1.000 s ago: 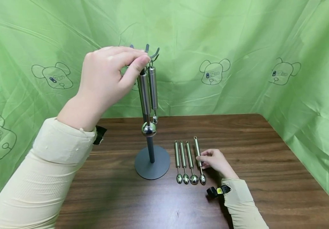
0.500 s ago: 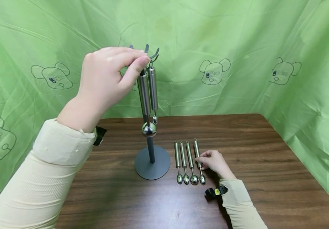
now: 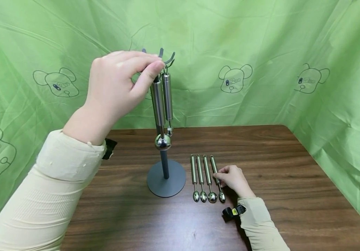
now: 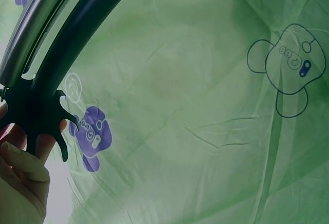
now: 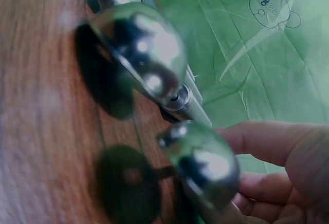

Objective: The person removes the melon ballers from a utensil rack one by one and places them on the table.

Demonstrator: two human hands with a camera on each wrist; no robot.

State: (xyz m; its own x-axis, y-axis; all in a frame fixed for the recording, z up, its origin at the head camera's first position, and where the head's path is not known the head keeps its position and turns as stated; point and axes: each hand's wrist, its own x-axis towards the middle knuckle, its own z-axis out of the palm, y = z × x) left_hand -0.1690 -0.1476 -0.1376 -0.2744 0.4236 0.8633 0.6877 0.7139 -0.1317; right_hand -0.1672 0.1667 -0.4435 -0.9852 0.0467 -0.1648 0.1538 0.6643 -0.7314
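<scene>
My left hand [image 3: 114, 82] grips the hooked top of a dark grey hanging stand [image 3: 166, 181]. In the left wrist view its fingers [image 4: 25, 165] lie against the dark hook hub [image 4: 36, 113]. Two steel melon ballers hang from the hooks, a front one with a large round scoop [image 3: 162, 142] and a slimmer rear one [image 3: 166, 97]. On the table, my right hand [image 3: 234, 179] pinches the handle of the rightmost melon baller [image 3: 213, 165]. Its scoop [image 5: 205, 165] faces bowl-down in the right wrist view, close over the wood.
Three more melon ballers [image 3: 200, 170] lie side by side just left of the pinched one, handles pointing away. The stand's round base is left of them on the brown wooden table [image 3: 261, 150]. Green cloth [image 3: 195, 35] with printed bear heads encloses the back and sides.
The pinched melon baller's handle end has shifted left and toward me, roughly level with the other three. My right hand has slid slightly left with it. The left hand stays on the stand.
</scene>
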